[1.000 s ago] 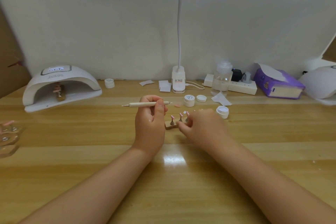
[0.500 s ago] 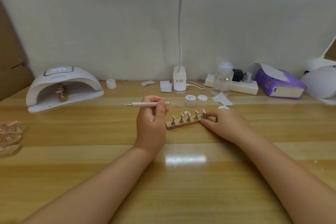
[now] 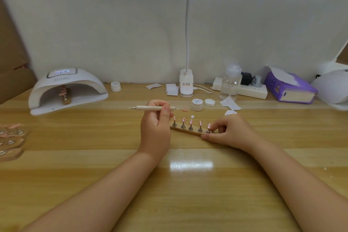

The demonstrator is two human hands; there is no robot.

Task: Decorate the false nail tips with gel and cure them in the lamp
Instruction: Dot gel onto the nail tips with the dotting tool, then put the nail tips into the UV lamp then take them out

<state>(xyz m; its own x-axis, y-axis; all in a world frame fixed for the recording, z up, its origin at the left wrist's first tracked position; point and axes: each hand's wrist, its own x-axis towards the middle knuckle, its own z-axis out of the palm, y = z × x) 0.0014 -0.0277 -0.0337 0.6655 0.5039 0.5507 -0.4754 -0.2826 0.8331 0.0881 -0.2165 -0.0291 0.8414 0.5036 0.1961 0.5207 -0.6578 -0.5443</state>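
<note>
A wooden holder strip [image 3: 188,131] with several pink nail tips [image 3: 190,123] on small stands lies at the middle of the table. My right hand [image 3: 227,131] pinches its right end. My left hand [image 3: 155,120] grips a wooden dotting tool [image 3: 148,108] held level, just left of the strip. An open gel jar [image 3: 197,104] and its lid [image 3: 209,102] sit behind. The white curing lamp [image 3: 67,88] stands at the back left with another nail holder [image 3: 65,95] inside.
More nail holders [image 3: 10,139] lie at the left edge. A desk lamp base [image 3: 186,85], a clear bottle [image 3: 230,83], a power strip [image 3: 250,90], a purple tissue box [image 3: 290,88], paper wipes [image 3: 230,103], a loose pink tip [image 3: 185,109] and a small jar [image 3: 115,86] line the back.
My right hand slid from over the strip to its right end, uncovering all the nail tips. The strip has turned so its right end sits nearer me. My left hand stayed put with the tool.
</note>
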